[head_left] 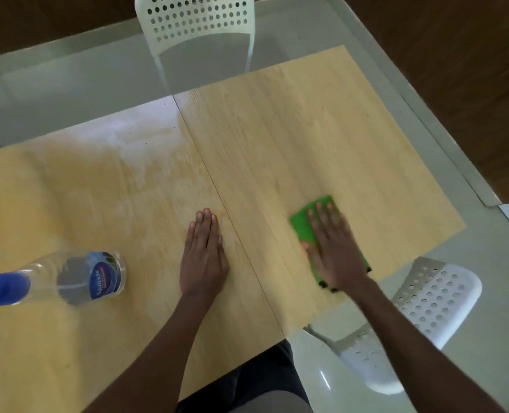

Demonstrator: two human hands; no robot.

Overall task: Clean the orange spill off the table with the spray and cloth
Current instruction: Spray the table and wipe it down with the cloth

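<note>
Head view: right hand (333, 248) flat, fingers spread, presses green cloth (302, 226) on table (277, 129); left hand (204, 257) flat beside it, fingers together; spray bottle (77, 278) farther left.

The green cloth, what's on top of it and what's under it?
The right hand lies flat on the green cloth, pressing it onto the wooden table. Whatever is under the cloth, spill or bare wood, is covered.

The right hand (335, 251) lies flat on the cloth (302, 226) on the counter (277, 138). The left hand (204, 254) rests flat to its left. The spray (77, 278) stands farther left. One chair (196, 22) is behind the counter, another chair (426, 308) at the right.
</note>
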